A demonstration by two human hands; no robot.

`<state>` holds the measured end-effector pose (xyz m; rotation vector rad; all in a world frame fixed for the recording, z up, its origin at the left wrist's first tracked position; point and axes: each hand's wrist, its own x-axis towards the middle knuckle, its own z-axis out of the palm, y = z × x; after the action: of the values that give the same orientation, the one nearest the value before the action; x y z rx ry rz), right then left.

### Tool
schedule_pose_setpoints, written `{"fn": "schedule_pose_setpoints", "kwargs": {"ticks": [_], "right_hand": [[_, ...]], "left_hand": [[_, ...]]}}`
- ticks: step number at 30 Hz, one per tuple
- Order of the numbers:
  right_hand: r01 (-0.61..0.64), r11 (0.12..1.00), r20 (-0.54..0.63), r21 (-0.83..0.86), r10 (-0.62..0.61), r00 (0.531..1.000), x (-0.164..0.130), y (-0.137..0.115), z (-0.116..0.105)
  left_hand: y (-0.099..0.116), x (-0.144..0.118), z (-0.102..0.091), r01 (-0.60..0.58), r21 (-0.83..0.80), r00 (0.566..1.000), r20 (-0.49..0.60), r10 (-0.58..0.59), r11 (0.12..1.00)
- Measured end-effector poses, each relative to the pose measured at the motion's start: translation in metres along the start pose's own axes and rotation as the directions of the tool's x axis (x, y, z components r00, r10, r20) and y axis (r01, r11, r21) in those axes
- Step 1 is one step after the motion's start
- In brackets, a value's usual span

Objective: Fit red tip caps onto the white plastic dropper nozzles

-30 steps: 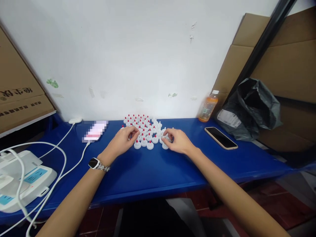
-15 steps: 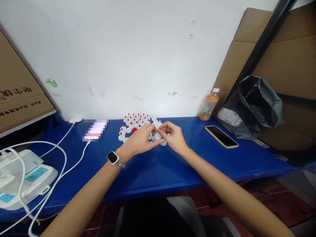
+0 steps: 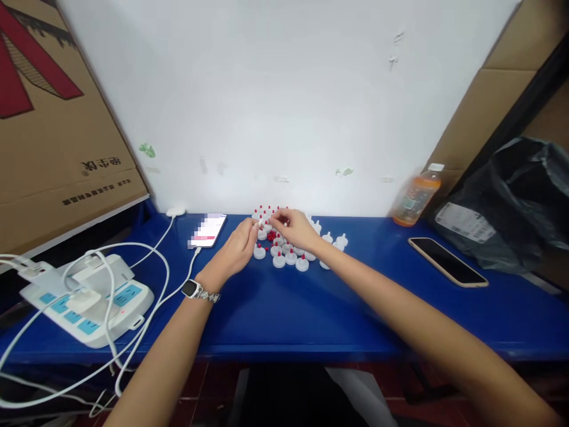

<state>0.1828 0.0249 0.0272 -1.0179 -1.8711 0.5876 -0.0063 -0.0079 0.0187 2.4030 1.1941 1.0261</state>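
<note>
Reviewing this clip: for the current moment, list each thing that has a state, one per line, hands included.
left hand: fingers pinched at a white cap
right hand: fingertips pinched over the caps
white caps: upright, clustered, some red-tipped
phone by the wall: screen lit, cable plugged in
phone at right: screen dark, lying flat
orange bottle: upright, capped
power strip: chargers plugged in

A small packing or assembly work corner is indicated, not a home room. A blue worktable (image 3: pixel 284 320) is set against a scuffed white wall (image 3: pixel 275 101). Flattened cardboard cartons (image 3: pixel 48 118) are leaned at the upper left and upper right of the frame. Many identical white plastic caps with red tips (image 3: pixel 291 249) are grouped at centre. A power strip (image 3: pixel 89 296) with white cables is seen at lower left, and a black plastic bag (image 3: pixel 511 196) with a shipping label at right.
</note>
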Motion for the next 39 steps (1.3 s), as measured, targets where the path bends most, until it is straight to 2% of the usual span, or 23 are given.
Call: {"fn": "schedule_pose_setpoints", "kwargs": {"ticks": [1, 3, 5, 7, 9, 14, 16, 18, 20, 21, 24, 26, 28, 32, 39], "right_hand": [[0.016, 0.988, 0.089, -0.155, -0.002, 0.996, 0.007, 0.002, 0.002], [0.078, 0.905, 0.266, -0.418, 0.04, 0.963, 0.019, 0.005, 0.005], [0.16, 0.799, 0.38, -0.579, 0.09, 0.921, 0.026, 0.005, 0.011], [0.227, 0.723, 0.442, -0.652, 0.12, 0.889, 0.028, 0.004, 0.017], [0.259, 0.688, 0.465, -0.678, 0.129, 0.876, 0.028, 0.002, 0.023], [0.274, 0.674, 0.465, -0.686, 0.116, 0.878, 0.023, 0.003, 0.027], [0.244, 0.727, 0.424, -0.642, 0.071, 0.903, 0.021, 0.005, 0.022], [0.156, 0.855, 0.326, -0.495, 0.016, 0.945, 0.018, 0.006, 0.015], [0.036, 0.975, 0.169, -0.217, 0.001, 0.986, 0.013, 0.008, 0.01], [-0.015, 0.999, 0.084, -0.052, 0.019, 0.996, 0.009, 0.009, 0.008], [-0.091, 0.933, -0.101, 0.347, 0.134, 0.986, -0.004, 0.01, 0.009], [-0.125, 0.871, -0.128, 0.476, 0.209, 0.969, -0.012, 0.01, 0.014], [-0.151, 0.834, -0.119, 0.53, 0.249, 0.961, -0.019, 0.007, 0.02], [-0.124, 0.822, -0.144, 0.556, 0.242, 0.96, -0.025, -0.001, 0.026], [-0.088, 0.85, -0.207, 0.519, 0.225, 0.952, -0.023, -0.004, 0.016]], "left_hand": [[-0.004, -0.001, -0.003, 0.039, -0.009, 0.999, -0.017, -0.04, 0.999], [-0.009, -0.003, -0.007, 0.106, -0.032, 0.994, -0.015, -0.106, 0.994], [-0.012, -0.004, -0.008, 0.144, -0.048, 0.99, 0.015, -0.144, 0.988], [-0.014, -0.004, -0.007, 0.157, -0.061, 0.987, 0.041, -0.155, 0.986], [-0.015, -0.004, -0.004, 0.154, -0.065, 0.987, 0.054, -0.15, 0.986], [-0.018, -0.004, 0.0, 0.138, -0.041, 0.989, 0.054, -0.136, 0.99], [-0.017, -0.005, 0.001, 0.129, -0.036, 0.99, 0.056, -0.127, 0.991], [-0.014, -0.006, 0.002, 0.115, -0.036, 0.992, 0.062, -0.112, 0.993], [-0.009, -0.007, 0.003, 0.096, -0.036, 0.993, 0.072, -0.094, 0.995], [-0.007, -0.007, 0.003, 0.087, -0.034, 0.993, 0.078, -0.084, 0.996], [0.0, -0.008, 0.007, 0.06, -0.026, 0.994, 0.09, -0.058, 0.998], [0.003, -0.009, 0.011, 0.045, -0.01, 0.994, 0.096, -0.044, 0.999], [0.004, -0.009, 0.014, 0.03, 0.019, 0.995, 0.098, -0.032, 0.999], [0.007, -0.01, 0.018, -0.008, 0.06, 0.995, 0.096, 0.003, 0.998], [0.008, -0.01, 0.016, -0.018, 0.028, 0.997, 0.078, 0.016, 0.999]]}}
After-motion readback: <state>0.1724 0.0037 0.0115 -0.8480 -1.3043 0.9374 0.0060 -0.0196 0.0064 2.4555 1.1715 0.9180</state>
